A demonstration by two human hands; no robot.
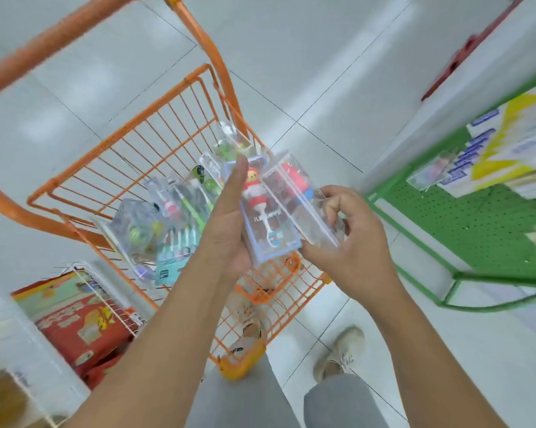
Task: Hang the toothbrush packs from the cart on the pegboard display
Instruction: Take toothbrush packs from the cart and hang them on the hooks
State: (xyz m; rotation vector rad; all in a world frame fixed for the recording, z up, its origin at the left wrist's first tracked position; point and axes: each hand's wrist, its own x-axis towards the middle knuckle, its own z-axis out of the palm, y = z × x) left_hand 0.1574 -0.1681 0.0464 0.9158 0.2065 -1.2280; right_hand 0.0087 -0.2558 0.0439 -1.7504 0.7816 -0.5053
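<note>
Both hands are held above the orange cart [155, 140], each occupied with clear toothbrush packs. Several packs are held fanned in the left hand [229, 223], whose fingers are curled behind them while the thumb is laid straight up along their front. The nearest, a blue-backed pack [268, 223] with a red figure-shaped brush, is held there tilted, and further clear packs [229, 143] are seen behind it, above the thumb. A second clear pack [294, 193], holding a red and blue figure, is pinched at its lower end by the curled fingers and thumb of the right hand [350, 239], and its edge is pressed against the blue-backed pack.

Below and to the left, more toothbrush packs [167, 217] are piled loosely in the cart's wire basket. A green pegboard display [464, 223] is seen to the right, with a pack [430, 171] hung near its top and yellow and white boxes [507, 143] beside it. A white wire rack [106, 301] with red packaging is seen at lower left. Grey trousers and a pale shoe [340, 353] are visible over the light tiled floor [306, 57].
</note>
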